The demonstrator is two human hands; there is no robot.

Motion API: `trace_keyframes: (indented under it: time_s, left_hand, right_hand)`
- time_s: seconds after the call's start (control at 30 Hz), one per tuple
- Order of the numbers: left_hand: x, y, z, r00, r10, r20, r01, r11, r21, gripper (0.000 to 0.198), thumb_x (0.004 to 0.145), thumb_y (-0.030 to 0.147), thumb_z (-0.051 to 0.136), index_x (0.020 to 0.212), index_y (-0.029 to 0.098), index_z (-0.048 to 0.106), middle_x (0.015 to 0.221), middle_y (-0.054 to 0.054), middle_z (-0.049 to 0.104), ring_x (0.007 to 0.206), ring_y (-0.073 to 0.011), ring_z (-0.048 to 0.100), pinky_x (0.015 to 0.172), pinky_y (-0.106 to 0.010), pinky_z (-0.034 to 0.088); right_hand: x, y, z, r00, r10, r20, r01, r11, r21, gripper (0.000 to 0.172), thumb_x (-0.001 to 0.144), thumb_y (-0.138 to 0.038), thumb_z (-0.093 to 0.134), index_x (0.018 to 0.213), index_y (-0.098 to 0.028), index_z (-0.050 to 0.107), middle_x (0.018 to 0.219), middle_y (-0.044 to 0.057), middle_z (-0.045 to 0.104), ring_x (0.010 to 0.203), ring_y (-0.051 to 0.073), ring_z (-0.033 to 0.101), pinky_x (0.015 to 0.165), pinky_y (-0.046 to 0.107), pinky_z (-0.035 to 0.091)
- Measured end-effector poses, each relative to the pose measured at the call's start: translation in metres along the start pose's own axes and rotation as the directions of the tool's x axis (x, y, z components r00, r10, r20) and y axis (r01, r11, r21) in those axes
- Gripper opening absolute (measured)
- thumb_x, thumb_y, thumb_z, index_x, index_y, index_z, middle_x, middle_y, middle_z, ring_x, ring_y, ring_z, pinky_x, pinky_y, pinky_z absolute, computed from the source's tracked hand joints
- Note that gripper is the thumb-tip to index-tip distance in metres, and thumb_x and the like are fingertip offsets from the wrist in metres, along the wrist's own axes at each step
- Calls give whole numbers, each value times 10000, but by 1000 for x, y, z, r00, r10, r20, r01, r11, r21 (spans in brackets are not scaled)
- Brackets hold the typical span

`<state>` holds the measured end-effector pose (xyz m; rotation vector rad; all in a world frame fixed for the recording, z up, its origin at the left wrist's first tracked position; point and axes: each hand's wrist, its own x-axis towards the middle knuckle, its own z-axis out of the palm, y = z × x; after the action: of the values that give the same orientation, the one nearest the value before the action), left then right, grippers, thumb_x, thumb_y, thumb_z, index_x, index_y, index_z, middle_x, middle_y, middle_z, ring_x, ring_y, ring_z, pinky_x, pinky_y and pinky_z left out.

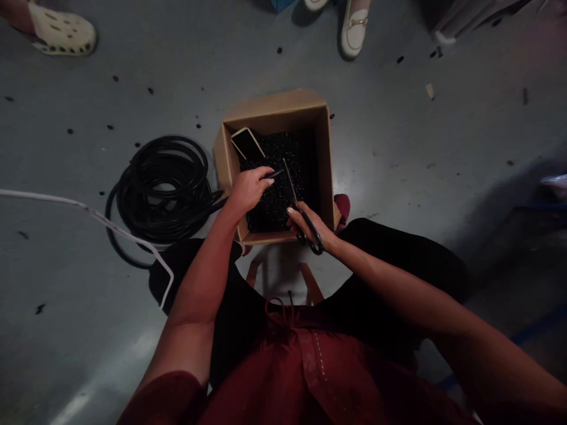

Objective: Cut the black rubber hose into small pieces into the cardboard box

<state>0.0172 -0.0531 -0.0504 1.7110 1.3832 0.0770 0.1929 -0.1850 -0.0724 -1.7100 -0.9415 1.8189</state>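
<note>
My left hand (pixel 250 189) is closed around a thin black ribbed strip (pixel 275 173), whose end points right over the box. Fingers of my right hand (pixel 308 221) are wrapped round black-handled scissors (pixel 290 182), with the blades pointing up and away beside the strip's end. Both hands are above an open cardboard box (pixel 274 112) holding many small black pieces (pixel 283 147). A dark flat rectangle with a pale rim (pixel 248 144) leans in the box's far left corner. Left of the box lies a coil of black tubing (pixel 163 189), running toward my left wrist.
A white cable (pixel 119 227) crosses from the left edge to my left knee. Small black bits are scattered over the grey floor (pixel 398 136). Other people's shoes (pixel 354 32) and a clog (pixel 66 32) stand at the far side.
</note>
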Motion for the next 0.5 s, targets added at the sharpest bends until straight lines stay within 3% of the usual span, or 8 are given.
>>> trace_keyframes:
  time_s: [0.23, 0.5]
  left_hand:
    - [1, -7, 4, 998, -11, 69, 20, 991, -132, 375, 935, 210, 551, 1265, 136, 713, 981, -84, 783, 801, -160, 679, 767, -273, 536]
    - [0, -3, 1, 994, -7, 107, 22, 990, -141, 363, 950, 260, 536, 1221, 111, 726, 931, -78, 772, 716, -139, 628, 723, -269, 508]
  right_hand:
    - [-1, -1, -1, 1000, -16, 19, 16, 1000, 24, 512, 896, -711, 592, 1033, -224, 516, 820, 0, 633, 663, 123, 587, 581, 251, 485]
    - [-1, 0, -1, 998, -46, 46, 44, 998, 43, 611, 856, -777, 578, 1095, -218, 524, 864, 16, 637, 747, 147, 622, 651, 276, 518]
